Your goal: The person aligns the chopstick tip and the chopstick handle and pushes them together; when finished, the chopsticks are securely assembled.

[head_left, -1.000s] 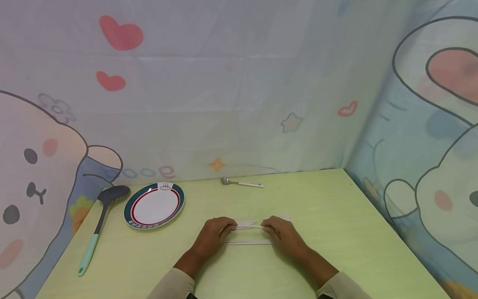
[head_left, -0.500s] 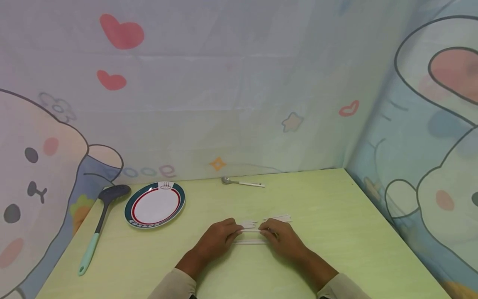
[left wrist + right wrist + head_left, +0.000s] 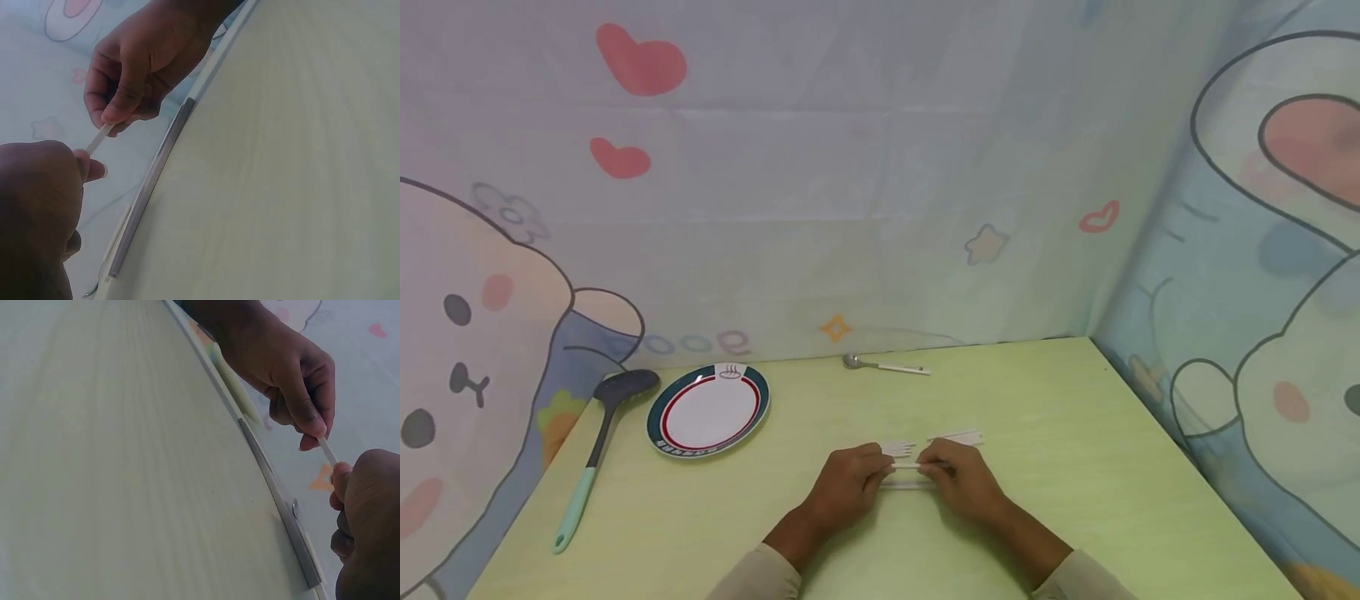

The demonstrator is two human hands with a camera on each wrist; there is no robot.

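Between both hands, just over the table, is a thin white stick (image 3: 906,466), level from side to side. My left hand (image 3: 852,485) pinches its left end between thumb and fingers. The right hand (image 3: 964,478) pinches the other end, leaving a short length of stick (image 3: 99,140) showing between the fingertips. Nearer me on the table lies a long narrow strip (image 3: 908,485), pale from above and grey along its side in the right wrist view (image 3: 281,503). Behind the fingers lies a white piece with several prong-like ends (image 3: 897,448), partly hidden by the left hand.
White flat strips (image 3: 958,437) lie behind the right hand. A small spoon (image 3: 887,367) with a white handle is near the back edge. To the left are a green-rimmed plate (image 3: 658,433) and a black slotted turner (image 3: 604,433) with a mint handle. Printed cloth walls (image 3: 880,183) enclose the table.
My left hand has moved right, towards the right hand, so less of the stick shows between them. Both hands have come slightly nearer me, and the pronged piece now shows apart from the stick.
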